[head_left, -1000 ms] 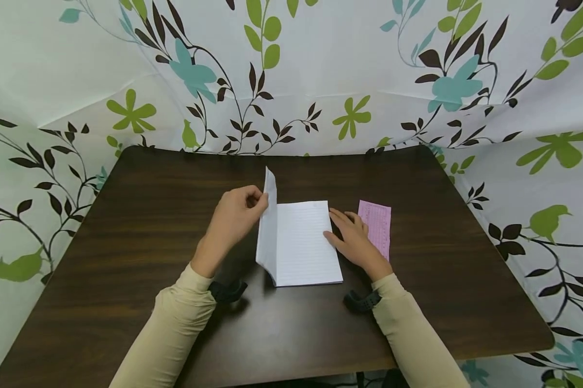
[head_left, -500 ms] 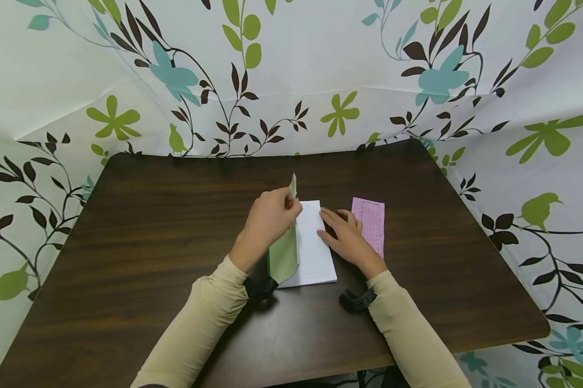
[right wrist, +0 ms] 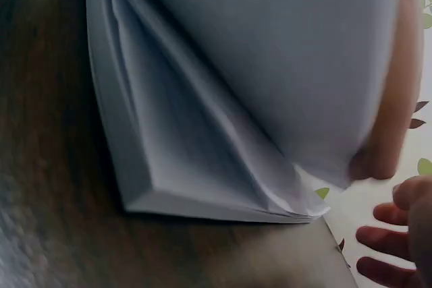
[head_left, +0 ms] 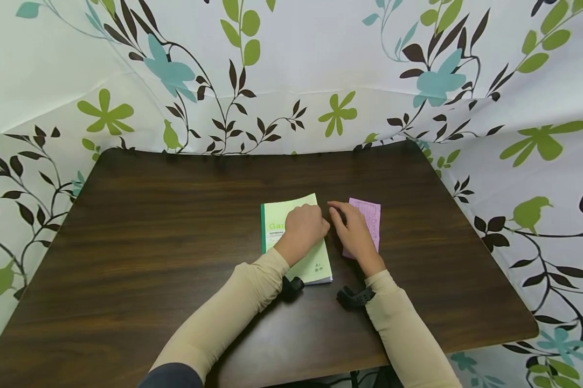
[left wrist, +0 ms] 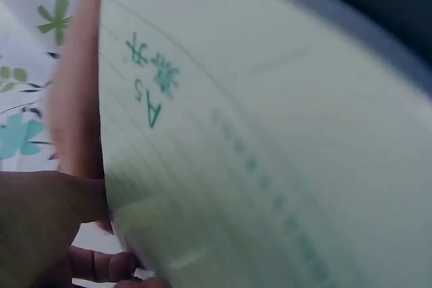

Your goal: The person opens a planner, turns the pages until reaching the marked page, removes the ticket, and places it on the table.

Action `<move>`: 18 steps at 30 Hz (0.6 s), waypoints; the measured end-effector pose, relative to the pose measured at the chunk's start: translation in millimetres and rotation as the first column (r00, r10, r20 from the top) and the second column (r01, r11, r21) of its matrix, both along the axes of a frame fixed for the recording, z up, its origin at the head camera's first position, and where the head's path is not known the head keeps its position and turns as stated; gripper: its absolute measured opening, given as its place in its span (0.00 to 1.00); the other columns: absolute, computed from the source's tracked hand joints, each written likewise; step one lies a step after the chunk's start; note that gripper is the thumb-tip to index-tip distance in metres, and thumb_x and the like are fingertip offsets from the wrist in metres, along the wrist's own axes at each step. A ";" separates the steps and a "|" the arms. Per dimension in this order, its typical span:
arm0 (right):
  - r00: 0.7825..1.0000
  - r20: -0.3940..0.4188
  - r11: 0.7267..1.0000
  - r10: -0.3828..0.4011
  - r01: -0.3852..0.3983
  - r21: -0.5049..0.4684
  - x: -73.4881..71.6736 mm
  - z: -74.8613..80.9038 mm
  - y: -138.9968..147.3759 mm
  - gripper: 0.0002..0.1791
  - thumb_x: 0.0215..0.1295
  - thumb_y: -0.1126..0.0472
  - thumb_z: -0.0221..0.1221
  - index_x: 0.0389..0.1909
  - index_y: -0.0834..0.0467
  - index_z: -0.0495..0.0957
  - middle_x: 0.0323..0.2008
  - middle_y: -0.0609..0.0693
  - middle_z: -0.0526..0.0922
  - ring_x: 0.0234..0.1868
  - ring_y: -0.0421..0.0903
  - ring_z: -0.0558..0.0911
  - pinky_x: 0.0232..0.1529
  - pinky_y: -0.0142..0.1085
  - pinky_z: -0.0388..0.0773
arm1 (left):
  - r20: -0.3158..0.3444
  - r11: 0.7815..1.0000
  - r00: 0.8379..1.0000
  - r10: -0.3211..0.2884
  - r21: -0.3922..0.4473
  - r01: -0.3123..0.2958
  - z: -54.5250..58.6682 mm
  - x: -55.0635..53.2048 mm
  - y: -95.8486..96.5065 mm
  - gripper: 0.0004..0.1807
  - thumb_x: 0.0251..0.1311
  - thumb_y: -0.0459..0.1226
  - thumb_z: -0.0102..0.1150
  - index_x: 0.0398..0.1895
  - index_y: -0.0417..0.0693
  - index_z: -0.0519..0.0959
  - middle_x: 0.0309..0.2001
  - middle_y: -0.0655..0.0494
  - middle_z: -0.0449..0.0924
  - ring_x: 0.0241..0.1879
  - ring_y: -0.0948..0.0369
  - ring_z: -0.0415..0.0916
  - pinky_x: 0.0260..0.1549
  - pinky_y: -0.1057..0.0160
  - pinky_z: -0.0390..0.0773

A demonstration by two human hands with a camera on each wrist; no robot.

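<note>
A notebook (head_left: 320, 267) with a pale green cover and a darker green spine lies in the middle of the table. My left hand (head_left: 303, 226) pinches the right edge of its cover, which stands slightly lifted. Green print shows on the curved cover (left wrist: 270, 133) in the left wrist view, with the left hand (left wrist: 40, 227) at its edge. White pages (right wrist: 182, 153) show under the raised cover in the right wrist view. My right hand (head_left: 356, 234) is just right of the notebook, fingers loosely bent and holding nothing. It partly hides a pink printed sheet (head_left: 373, 215).
The brown wood-grain table (head_left: 175, 215) extends on both sides of the notebook. Behind it hangs a white cloth (head_left: 291, 70) with leaf, flower and bird prints. Dark bands with devices sit at both wrists.
My left hand has swung the cover from left to right over the lined pages, so the green front now faces up. The right hand has drawn slightly off the notebook's edge.
</note>
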State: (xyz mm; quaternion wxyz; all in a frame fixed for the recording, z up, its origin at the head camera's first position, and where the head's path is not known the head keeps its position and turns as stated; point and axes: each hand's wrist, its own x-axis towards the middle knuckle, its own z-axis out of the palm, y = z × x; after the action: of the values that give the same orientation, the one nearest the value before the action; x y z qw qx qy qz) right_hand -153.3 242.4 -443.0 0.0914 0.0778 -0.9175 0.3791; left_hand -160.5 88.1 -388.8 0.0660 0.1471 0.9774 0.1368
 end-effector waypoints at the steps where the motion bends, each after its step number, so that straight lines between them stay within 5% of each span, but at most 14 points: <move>1: 1.000 -0.019 1.000 -0.006 0.005 -0.015 0.1 0.1 -0.3 0.21 0.83 0.51 0.49 0.63 0.58 0.80 0.62 0.58 0.83 0.65 0.59 0.78 0.69 0.56 0.71 | -0.001 1.000 1.000 0.004 -0.017 -0.004 -3.7 0.4 1.8 0.26 0.70 0.41 0.57 0.11 0.51 0.66 0.13 0.59 0.62 0.13 0.63 0.62 0.12 0.66 0.62; 11: 0.996 -0.077 0.999 0.034 -0.035 -0.013 5.6 -9.0 -2.7 0.15 0.82 0.58 0.53 0.57 0.59 0.83 0.56 0.58 0.86 0.62 0.58 0.82 0.67 0.54 0.74 | -0.019 0.997 1.000 -0.006 -0.079 0.005 -37.2 5.8 7.3 0.21 0.71 0.48 0.60 0.20 0.48 0.83 0.21 0.56 0.80 0.21 0.60 0.77 0.20 0.62 0.79; 15: 0.997 -0.067 1.000 0.027 -0.028 -0.012 7.9 -12.3 0.5 0.15 0.81 0.57 0.54 0.57 0.59 0.83 0.56 0.58 0.86 0.62 0.57 0.82 0.67 0.54 0.74 | -0.049 0.995 0.998 -0.030 -0.092 0.026 -41.9 8.2 10.7 0.24 0.72 0.51 0.59 0.20 0.48 0.83 0.23 0.55 0.82 0.23 0.59 0.81 0.20 0.62 0.81; 18: 0.998 -0.061 1.000 0.022 -0.023 -0.015 10.2 -15.3 3.6 0.15 0.81 0.58 0.54 0.57 0.59 0.83 0.56 0.58 0.86 0.62 0.57 0.82 0.66 0.54 0.74 | -0.008 0.998 0.999 -0.033 -0.053 0.033 -38.2 11.7 6.3 0.26 0.73 0.54 0.56 0.18 0.49 0.80 0.20 0.55 0.79 0.20 0.59 0.77 0.18 0.62 0.76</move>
State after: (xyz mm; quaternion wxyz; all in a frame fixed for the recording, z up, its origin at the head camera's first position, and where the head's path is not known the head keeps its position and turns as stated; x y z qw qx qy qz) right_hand -143.1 246.0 -458.3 0.1157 0.0992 -0.9104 0.3845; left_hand -148.8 94.4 -427.0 0.0678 0.1620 0.9784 0.1091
